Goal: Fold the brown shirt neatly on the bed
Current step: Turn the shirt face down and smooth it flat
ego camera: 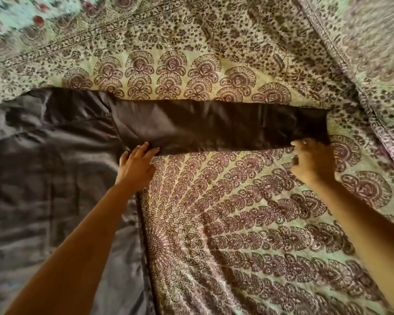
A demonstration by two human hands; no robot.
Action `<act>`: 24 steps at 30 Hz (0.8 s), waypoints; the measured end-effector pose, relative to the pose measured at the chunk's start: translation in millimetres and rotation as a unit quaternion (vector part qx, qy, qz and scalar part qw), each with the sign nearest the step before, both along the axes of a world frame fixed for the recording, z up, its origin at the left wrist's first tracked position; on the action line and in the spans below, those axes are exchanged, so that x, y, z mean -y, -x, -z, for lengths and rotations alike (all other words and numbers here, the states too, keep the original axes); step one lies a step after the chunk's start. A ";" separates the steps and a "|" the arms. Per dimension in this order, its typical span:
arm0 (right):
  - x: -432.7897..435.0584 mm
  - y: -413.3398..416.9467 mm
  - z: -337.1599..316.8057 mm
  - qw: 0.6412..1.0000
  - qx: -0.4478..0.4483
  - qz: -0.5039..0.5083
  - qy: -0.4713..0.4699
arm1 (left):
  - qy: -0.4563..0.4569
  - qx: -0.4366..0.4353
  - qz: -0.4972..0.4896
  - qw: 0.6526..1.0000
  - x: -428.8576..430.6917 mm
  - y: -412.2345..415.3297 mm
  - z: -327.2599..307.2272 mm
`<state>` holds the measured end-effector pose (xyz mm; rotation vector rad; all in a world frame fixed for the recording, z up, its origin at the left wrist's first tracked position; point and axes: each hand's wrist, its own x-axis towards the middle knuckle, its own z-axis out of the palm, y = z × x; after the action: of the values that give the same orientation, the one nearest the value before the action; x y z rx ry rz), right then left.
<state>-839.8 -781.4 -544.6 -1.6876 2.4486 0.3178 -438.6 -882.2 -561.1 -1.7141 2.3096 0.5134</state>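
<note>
Now the brown shirt (43,178) lies on the left of the bed, its body spread flat over the printed bedspread (237,223) — one long sleeve (214,128) stretches straight out to the right. The left hand (137,163) rests at the sleeve's near edge, where it joins the body, fingers straight and pressing on the cloth, clasping nothing. The right hand (312,158) is at the cuff end, fingers curled over the sleeve's near edge in a grip — blur hides the fingertips. A bordered cloth of matching print (362,53) lies at far right, and a pale cloth with red flowers (16,14) at top left.
</note>
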 end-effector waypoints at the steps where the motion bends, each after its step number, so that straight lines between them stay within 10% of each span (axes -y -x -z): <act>1: 3.3 0.6 3.8 0.999 0.017 0.015 0.029 | 0.018 -0.003 -0.010 1.000 0.4 3.3 -1.0; 11: 72.8 65.0 8.3 0.903 0.170 0.386 0.082 | 0.039 -0.090 -0.082 0.992 29.3 90.2 4.4; 24: 122.6 114.7 16.0 0.914 0.121 0.329 0.202 | 0.004 -0.027 -0.054 0.998 45.0 148.8 15.7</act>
<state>-954.5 -904.0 -560.7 -0.8147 2.8089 -0.4801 -587.5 -927.1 -576.8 -1.8599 2.2670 0.5788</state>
